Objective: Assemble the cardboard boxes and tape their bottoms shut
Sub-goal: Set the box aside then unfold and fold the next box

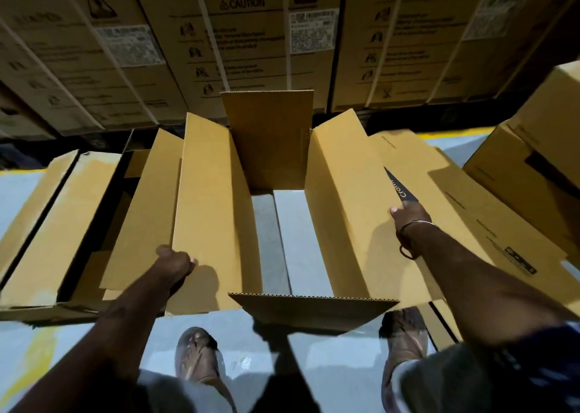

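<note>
A brown cardboard box [342, 211] stands opened out in front of me, all four flaps up and the grey floor [295, 243] showing through its open middle. My left hand [175, 263] grips the near edge of the long left flap [204, 199]. My right hand [408, 215] holds the top edge of the long right flap, fingers hidden behind the cardboard. The far short flap [270, 136] stands upright and the near short flap [314, 310] leans toward me. No tape is in view.
Another open box [59, 230] lies on the floor at the left. Flattened printed cartons [464, 211] lie at the right, with a closed box [533, 161] beyond. A wall of large strapped cartons [238, 42] fills the back. My shoes [196, 359] stand near the box.
</note>
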The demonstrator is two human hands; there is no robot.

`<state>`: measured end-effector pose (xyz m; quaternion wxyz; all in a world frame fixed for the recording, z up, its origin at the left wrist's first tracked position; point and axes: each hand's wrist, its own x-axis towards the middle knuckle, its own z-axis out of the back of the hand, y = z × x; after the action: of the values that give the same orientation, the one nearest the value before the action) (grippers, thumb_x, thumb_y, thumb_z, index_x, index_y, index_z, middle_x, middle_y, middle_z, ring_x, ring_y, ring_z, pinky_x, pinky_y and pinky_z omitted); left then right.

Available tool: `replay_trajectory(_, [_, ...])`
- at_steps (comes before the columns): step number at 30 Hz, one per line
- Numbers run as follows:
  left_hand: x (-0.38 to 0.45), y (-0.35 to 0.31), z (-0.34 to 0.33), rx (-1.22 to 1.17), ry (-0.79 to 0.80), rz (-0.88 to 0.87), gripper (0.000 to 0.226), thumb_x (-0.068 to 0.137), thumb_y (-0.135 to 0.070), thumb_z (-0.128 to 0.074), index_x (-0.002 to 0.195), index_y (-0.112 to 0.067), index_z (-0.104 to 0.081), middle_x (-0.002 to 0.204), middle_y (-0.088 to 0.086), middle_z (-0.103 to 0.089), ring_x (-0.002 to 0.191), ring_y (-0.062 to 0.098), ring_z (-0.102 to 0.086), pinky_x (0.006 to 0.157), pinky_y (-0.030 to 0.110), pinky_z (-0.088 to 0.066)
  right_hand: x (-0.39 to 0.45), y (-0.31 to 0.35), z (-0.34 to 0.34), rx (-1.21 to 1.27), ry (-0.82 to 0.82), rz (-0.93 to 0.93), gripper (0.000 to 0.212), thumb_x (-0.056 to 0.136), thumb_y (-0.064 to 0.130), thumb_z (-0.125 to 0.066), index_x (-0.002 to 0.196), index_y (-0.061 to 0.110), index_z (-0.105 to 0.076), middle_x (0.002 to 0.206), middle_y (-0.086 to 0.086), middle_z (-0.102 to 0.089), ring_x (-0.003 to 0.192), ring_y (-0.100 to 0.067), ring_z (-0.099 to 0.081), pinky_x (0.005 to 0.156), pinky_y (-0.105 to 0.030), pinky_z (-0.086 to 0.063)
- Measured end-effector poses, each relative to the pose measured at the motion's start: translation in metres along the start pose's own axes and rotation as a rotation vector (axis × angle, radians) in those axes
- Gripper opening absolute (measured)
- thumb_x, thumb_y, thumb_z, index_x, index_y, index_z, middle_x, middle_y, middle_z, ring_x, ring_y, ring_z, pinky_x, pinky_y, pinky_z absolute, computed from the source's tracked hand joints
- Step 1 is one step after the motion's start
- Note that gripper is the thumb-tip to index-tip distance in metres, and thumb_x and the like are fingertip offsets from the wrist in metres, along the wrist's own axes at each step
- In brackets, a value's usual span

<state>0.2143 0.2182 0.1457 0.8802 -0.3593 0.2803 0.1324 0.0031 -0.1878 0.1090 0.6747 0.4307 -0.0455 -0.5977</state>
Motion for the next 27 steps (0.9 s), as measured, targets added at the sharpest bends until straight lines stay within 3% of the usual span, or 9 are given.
replay_trajectory(2, [0.007, 0.004, -0.014, 0.15, -0.121, -0.121, 0.08, 0.107, -0.019, -0.048, 0.165, -0.025, 0.007, 0.157, 0.03, -0.029, 0.134, 0.05, -0.043, 0.113, 0.058, -0.038, 0.0, -0.004, -0.01, -0.074, -0.029, 0.002, 0.043, 0.106, 0.024, -0.052, 0.144, 0.005, -0.05, 0.144, -0.022, -0.055, 0.132, -0.04, -0.051, 0.108, -0.041, -0.039])
replay_trajectory(7, [0.012, 0.015, -0.041, 0.536, -0.248, -0.307, 0.101, 0.098, -0.067, -0.045, 0.16, -0.023, 0.021, 0.166, 0.027, -0.011, 0.151, 0.046, -0.019, 0.118, 0.061, -0.025, -0.007, -0.019, -0.043, -0.353, -0.142, 0.146, 0.06, 0.107, 0.025, -0.04, 0.16, 0.031, -0.013, 0.151, -0.014, -0.039, 0.134, -0.038, -0.043, 0.109, -0.056, -0.034])
replay_trajectory(10, [0.028, 0.016, -0.048, 0.447, -0.17, -0.189, 0.132, 0.074, -0.097, -0.041, 0.161, -0.02, 0.022, 0.169, 0.028, 0.004, 0.157, 0.044, 0.0, 0.123, 0.063, -0.01, -0.008, -0.025, -0.053, -0.337, -0.053, 0.128, 0.087, 0.1, 0.065, -0.04, 0.163, 0.025, 0.005, 0.17, -0.009, -0.012, 0.155, -0.031, -0.014, 0.118, -0.059, -0.017])
replay_trajectory(13, [0.039, 0.01, -0.059, 0.344, -0.096, -0.074, 0.158, 0.051, -0.103, -0.051, 0.162, -0.015, 0.019, 0.169, 0.026, 0.014, 0.158, 0.041, 0.012, 0.124, 0.065, -0.004, -0.005, -0.028, -0.062, -0.322, 0.134, 0.05, 0.135, 0.067, 0.101, -0.039, 0.161, 0.022, 0.017, 0.172, -0.008, 0.01, 0.158, -0.029, 0.01, 0.121, -0.062, -0.004])
replay_trajectory(16, [0.048, 0.009, -0.078, 0.205, 0.012, 0.023, 0.162, 0.053, -0.093, -0.07, 0.163, -0.008, 0.011, 0.171, 0.023, 0.01, 0.159, 0.041, 0.005, 0.125, 0.064, -0.012, -0.001, -0.024, -0.074, -0.249, 0.238, -0.015, 0.152, 0.05, 0.106, -0.04, 0.162, 0.018, 0.014, 0.17, -0.014, 0.011, 0.157, -0.034, 0.014, 0.124, -0.062, -0.003])
replay_trajectory(19, [0.06, 0.015, -0.097, 0.017, 0.155, 0.022, 0.15, 0.064, -0.08, -0.08, 0.164, -0.005, 0.002, 0.171, 0.021, -0.013, 0.154, 0.043, -0.023, 0.121, 0.059, -0.029, 0.001, -0.023, -0.082, -0.128, 0.374, -0.068, 0.154, 0.049, 0.105, -0.051, 0.163, 0.019, 0.006, 0.171, -0.014, -0.002, 0.158, -0.036, -0.001, 0.124, -0.06, -0.011])
replay_trajectory(23, [0.062, 0.015, -0.114, -0.184, 0.248, -0.001, 0.07, 0.095, -0.034, -0.069, 0.15, -0.001, -0.042, 0.15, 0.016, -0.052, 0.135, 0.037, -0.047, 0.103, 0.045, -0.039, -0.008, -0.024, -0.103, 0.136, 0.582, -0.063, 0.118, 0.074, 0.075, -0.072, 0.161, 0.019, -0.016, 0.144, -0.008, -0.048, 0.145, -0.025, -0.036, 0.111, -0.04, -0.03])
replay_trajectory(25, [0.061, 0.011, -0.119, -0.253, 0.273, 0.027, 0.041, 0.097, -0.016, -0.062, 0.135, 0.0, -0.055, 0.128, 0.014, -0.062, 0.117, 0.031, -0.055, 0.099, 0.044, -0.042, -0.011, -0.021, -0.115, 0.166, 0.583, 0.033, 0.073, 0.076, 0.05, -0.076, 0.134, 0.012, -0.052, 0.113, -0.009, -0.065, 0.116, -0.026, -0.058, 0.095, -0.035, -0.037])
replay_trajectory(27, [0.061, 0.003, -0.12, -0.225, 0.255, -0.001, 0.036, 0.096, -0.006, -0.059, 0.131, 0.0, -0.054, 0.118, 0.013, -0.063, 0.102, 0.026, -0.058, 0.09, 0.041, -0.046, -0.012, -0.015, -0.119, 0.177, 0.536, 0.097, 0.019, 0.086, 0.025, -0.069, 0.098, 0.01, -0.066, 0.086, -0.007, -0.067, 0.086, -0.027, -0.062, 0.082, -0.034, -0.044])
